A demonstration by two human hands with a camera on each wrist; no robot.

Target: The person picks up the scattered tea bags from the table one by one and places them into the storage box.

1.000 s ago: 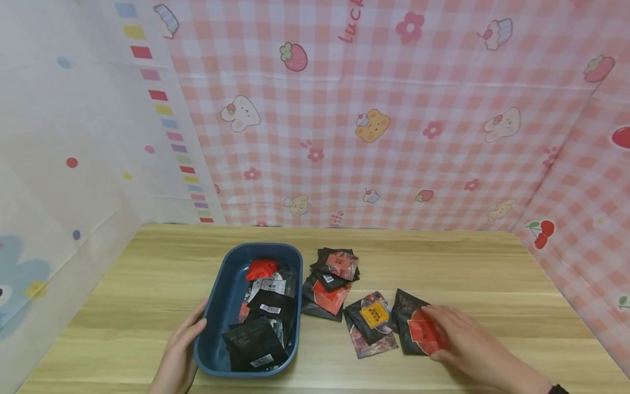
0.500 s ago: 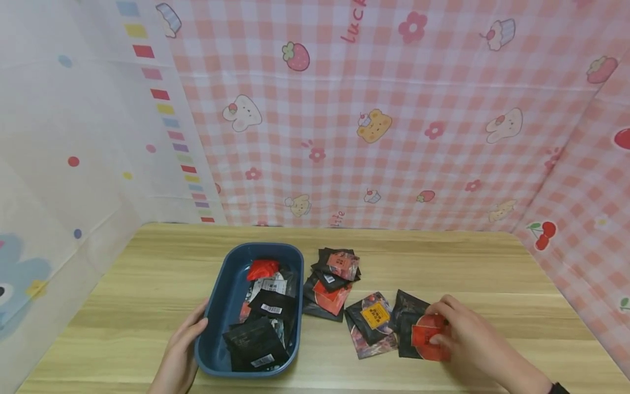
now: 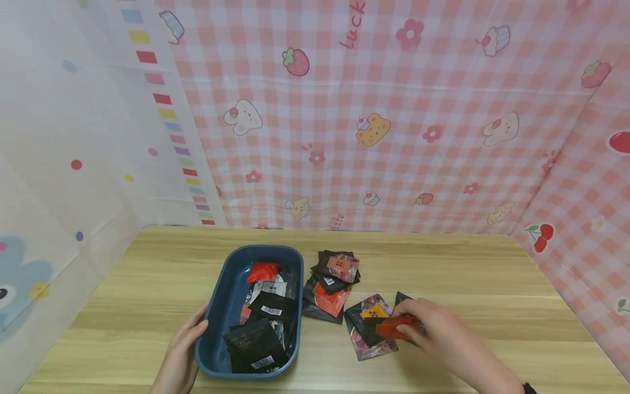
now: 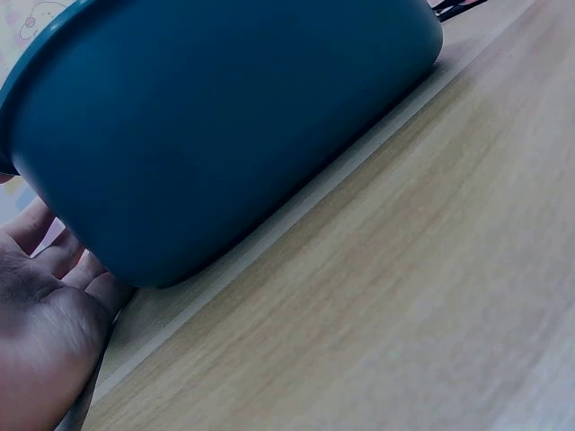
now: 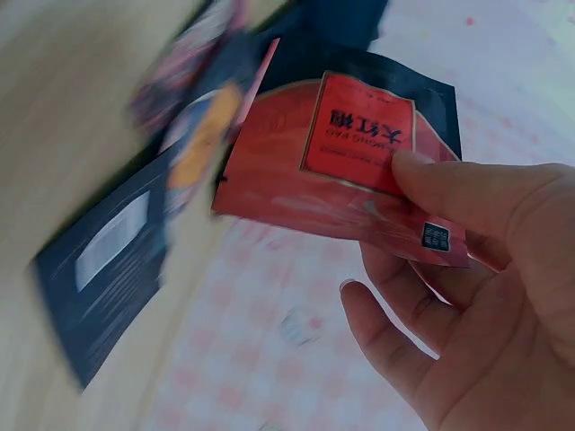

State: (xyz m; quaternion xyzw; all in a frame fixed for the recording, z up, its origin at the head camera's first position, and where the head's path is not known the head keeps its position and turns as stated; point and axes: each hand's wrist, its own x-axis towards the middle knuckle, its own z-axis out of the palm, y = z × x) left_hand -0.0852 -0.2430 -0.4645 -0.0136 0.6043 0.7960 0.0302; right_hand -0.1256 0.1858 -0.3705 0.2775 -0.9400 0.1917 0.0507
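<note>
My right hand [image 3: 440, 336] pinches a red and black tea packet [image 5: 296, 166] between thumb and fingers. In the head view the packet tilts above a packet with a yellow label [image 3: 375, 311], overlapping it. Behind the right hand, a corner of a black packet [image 3: 402, 297] shows; the right wrist view shows a dark packet with a white label [image 5: 103, 274] on the table. My left hand [image 3: 181, 350] touches the left side of a blue plastic bin [image 3: 227, 301], thumb by the rim and fingers along the outer wall. Black, white and red packets lie inside the bin.
A loose pile of black and red packets [image 3: 332, 287] lies just right of the bin. The wooden table [image 3: 467, 262] ends at a pink checked cloth [image 3: 315, 109] at the back, with printed cloth on both sides.
My right hand has picked the red and black packet up from the table and moved it left over the yellow-labelled packet, uncovering a black one. The left hand and bin stay put.
</note>
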